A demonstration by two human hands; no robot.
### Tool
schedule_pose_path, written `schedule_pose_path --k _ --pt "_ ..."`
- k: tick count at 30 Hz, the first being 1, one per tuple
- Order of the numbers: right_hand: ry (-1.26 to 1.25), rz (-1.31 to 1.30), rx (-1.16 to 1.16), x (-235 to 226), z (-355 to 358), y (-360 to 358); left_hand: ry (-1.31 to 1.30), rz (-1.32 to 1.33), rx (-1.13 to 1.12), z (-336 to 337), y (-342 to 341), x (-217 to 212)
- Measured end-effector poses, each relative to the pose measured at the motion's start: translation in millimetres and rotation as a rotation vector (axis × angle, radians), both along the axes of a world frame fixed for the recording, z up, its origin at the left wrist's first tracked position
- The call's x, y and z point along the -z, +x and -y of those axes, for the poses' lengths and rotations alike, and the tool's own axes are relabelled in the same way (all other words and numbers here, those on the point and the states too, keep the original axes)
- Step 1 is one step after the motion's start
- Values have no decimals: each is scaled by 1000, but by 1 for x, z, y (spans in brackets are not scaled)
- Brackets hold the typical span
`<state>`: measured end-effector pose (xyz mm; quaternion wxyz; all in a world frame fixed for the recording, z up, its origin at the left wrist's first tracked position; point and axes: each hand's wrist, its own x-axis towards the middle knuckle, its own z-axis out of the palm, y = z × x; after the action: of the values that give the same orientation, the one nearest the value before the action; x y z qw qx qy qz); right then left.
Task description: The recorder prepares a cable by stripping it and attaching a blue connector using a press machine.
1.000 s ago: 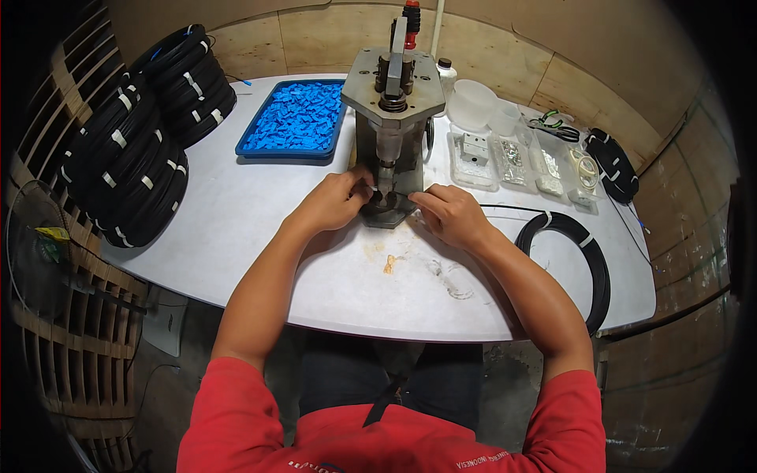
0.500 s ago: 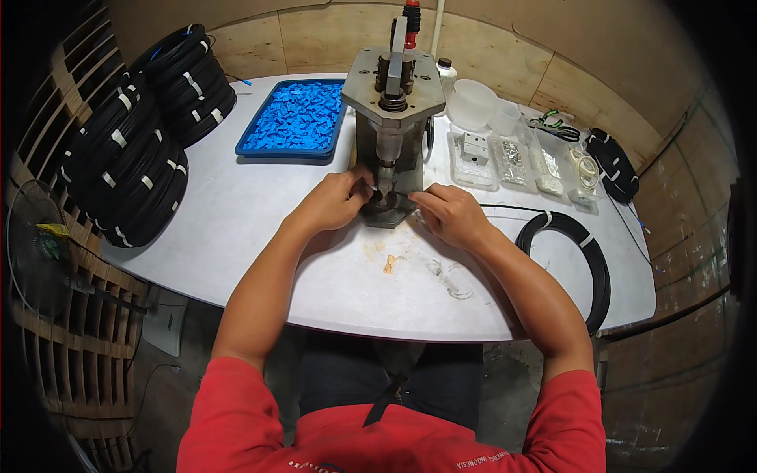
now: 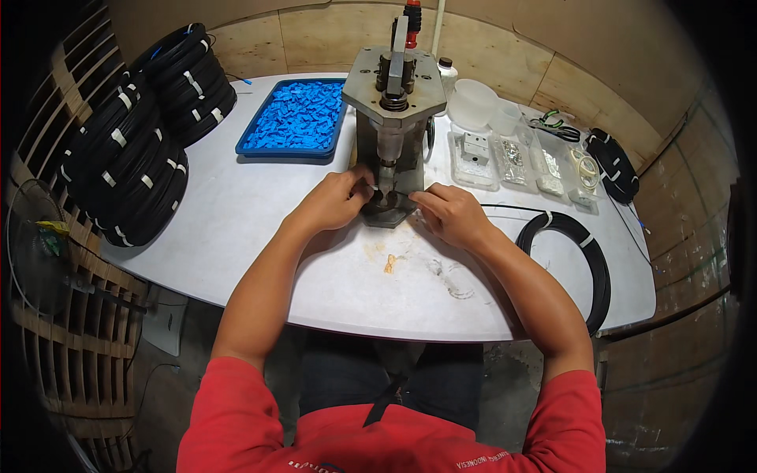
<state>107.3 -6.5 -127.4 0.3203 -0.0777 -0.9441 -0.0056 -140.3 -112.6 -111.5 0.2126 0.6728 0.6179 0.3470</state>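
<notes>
A grey metal bench press (image 3: 386, 106) stands at the middle of the white table, its narrow ram lowered close to the base. My left hand (image 3: 333, 202) is at the left of the ram, fingers pinched at something small and pale that I cannot make out. On the other side my right hand (image 3: 451, 213) pinches a thin black cable, whose end reaches toward the foot of the ram. The cable runs behind the right wrist to a black cable coil (image 3: 601, 272) with white ties. The exact contact under the ram is too small to tell.
Behind the left hand lies a dark blue tray (image 3: 246, 155) of small blue pieces. Stacked black coils (image 3: 130, 169) fill the left side. At the back right are clear containers (image 3: 511, 164) of small parts, a white tub (image 3: 471, 105), a bottle (image 3: 446, 75) and green-handled pliers (image 3: 552, 120).
</notes>
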Motion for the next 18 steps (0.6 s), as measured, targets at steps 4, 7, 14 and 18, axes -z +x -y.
schedule_pose_path --k 4,7,14,18 --pt "-7 4 2 0 0 0 -6 -25 -12 1 1 -2" --pt "-7 -2 -2 -1 1 0 -6 2 2 -1 0 1" --pt "-3 -2 -6 0 0 0 -9 -22 -1 -2 -1 2" --pt "3 -1 -8 0 0 0 18 -13 5 -1 -1 3"
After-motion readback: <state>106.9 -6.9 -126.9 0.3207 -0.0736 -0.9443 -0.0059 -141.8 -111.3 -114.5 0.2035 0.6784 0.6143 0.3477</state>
